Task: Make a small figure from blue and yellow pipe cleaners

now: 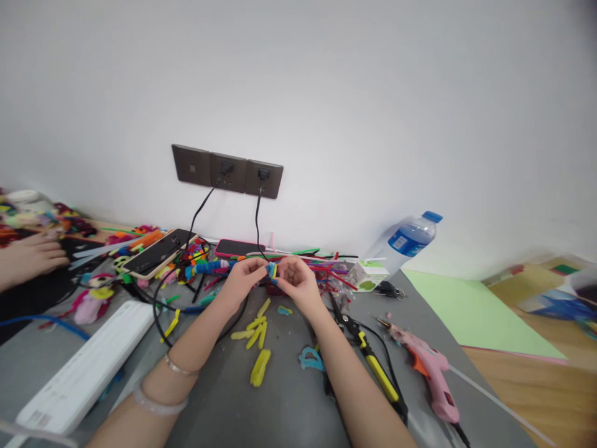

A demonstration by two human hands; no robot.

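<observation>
Both my hands meet above the middle of the grey table [224, 398], around a small blue and yellow fuzzy piece [272, 269]. My left hand [245, 280] pinches its left side. My right hand [298, 283] has thumb and fingers closed on its right side. Just below lie several yellow fuzzy pieces [254, 331] and a thicker yellow bundle [260, 367]. A small blue and yellow piece [285, 310] rests under my right hand, and a light blue looped piece [311, 359] lies beside my right forearm.
Yellow-handled pliers [377, 370] and a pink glue gun [431, 370] lie right. A bottle [410, 239] leans by the wall. A white power strip [88, 367], phone [161, 252] and cables lie left. Another person's hand [37, 256] is at the far left.
</observation>
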